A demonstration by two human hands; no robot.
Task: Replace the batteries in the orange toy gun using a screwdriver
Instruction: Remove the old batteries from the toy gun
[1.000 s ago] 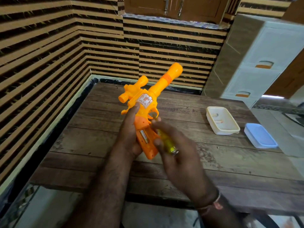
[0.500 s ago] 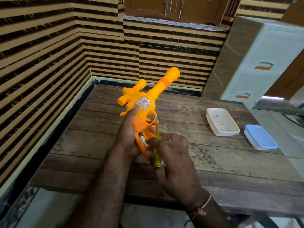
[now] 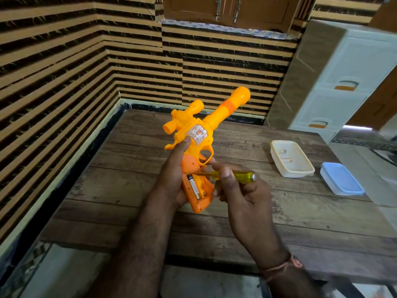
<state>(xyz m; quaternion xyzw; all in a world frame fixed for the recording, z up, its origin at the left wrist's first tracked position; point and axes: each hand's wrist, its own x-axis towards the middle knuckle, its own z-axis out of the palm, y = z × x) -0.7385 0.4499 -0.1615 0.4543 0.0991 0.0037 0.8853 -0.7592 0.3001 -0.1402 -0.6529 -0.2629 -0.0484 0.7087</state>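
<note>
Toy gun: the orange toy gun is held up above the wooden desk, barrel pointing up and away to the right, grip pointing down toward the person.
Left hand: the left hand wraps the grip from the left side, fingers curled behind it, thumb lying straight up along the gun body with its tip just below the clear sticker panel.
Battery compartment: the compartment in the grip lies uncovered; one battery sits in its left slot, lengthwise along the grip; the slot beside it shows a metal contact near the bottom.
Right hand: the right hand pinches the screwdriver between thumb and forefinger, the other fingers curled loosely beneath the handle.
Screwdriver: yellow translucent handle, lying almost level, the shaft pointing left with its tip at the upper end of the compartment, just above the battery.
White box: an open white container stands on the desk to the right, well apart from the hands, with a few small items inside, too small to tell.
Blue lid: a pale blue lid lies just beside the white container, at the desk's right edge.
Background: a white drawer unit stands against the striped wall behind the desk.
</note>
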